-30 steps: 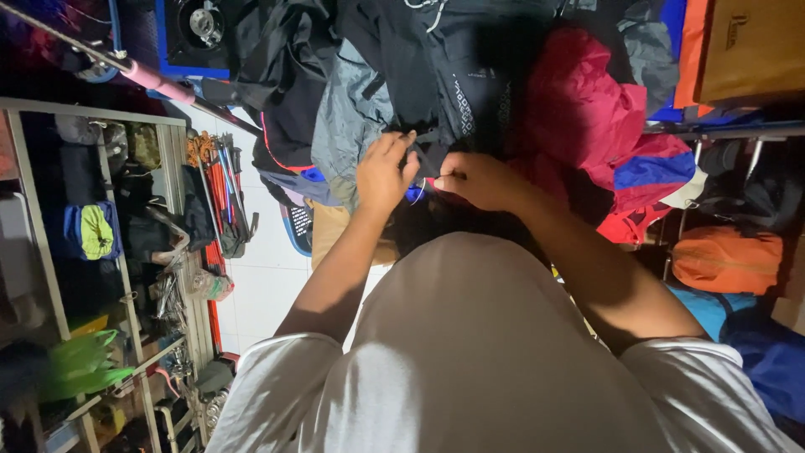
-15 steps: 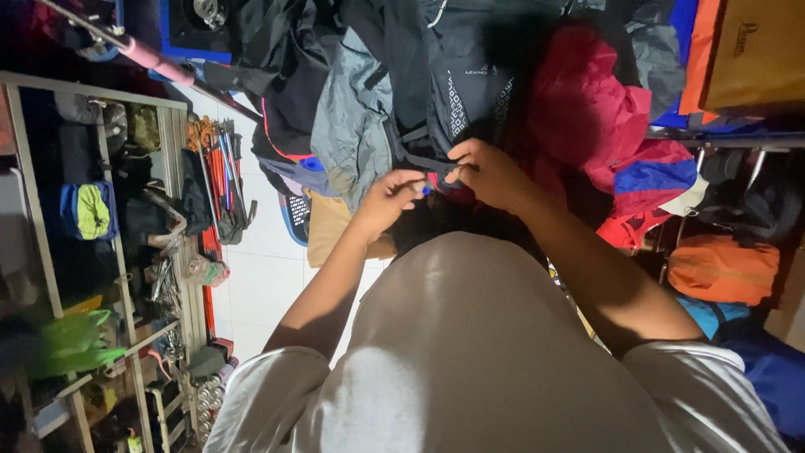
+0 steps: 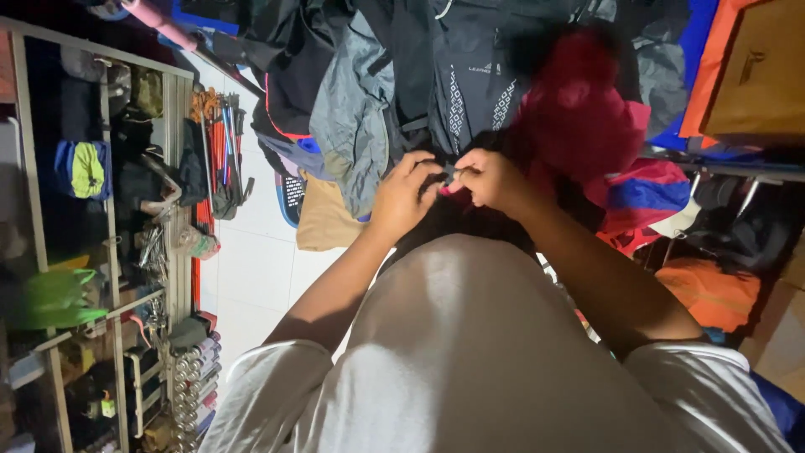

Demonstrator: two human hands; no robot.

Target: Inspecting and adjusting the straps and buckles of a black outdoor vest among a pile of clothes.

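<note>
Against the hanging black jacket, both hands' fingers pinch a small buckle.

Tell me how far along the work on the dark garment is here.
Done: nothing looks finished. In hand: left hand and right hand meet on a small fastener at the dark jacket, fingertips pinching it. Whether it is joined cannot be told. Left: the grey jacket and red jacket alongside hang untouched.

Two bare hands — left hand, right hand, one small dark clip pinched between them, one black jacket, one grey jacket, one red jacket right, one metal shelf rack left — one tan cardboard box far right.
</note>
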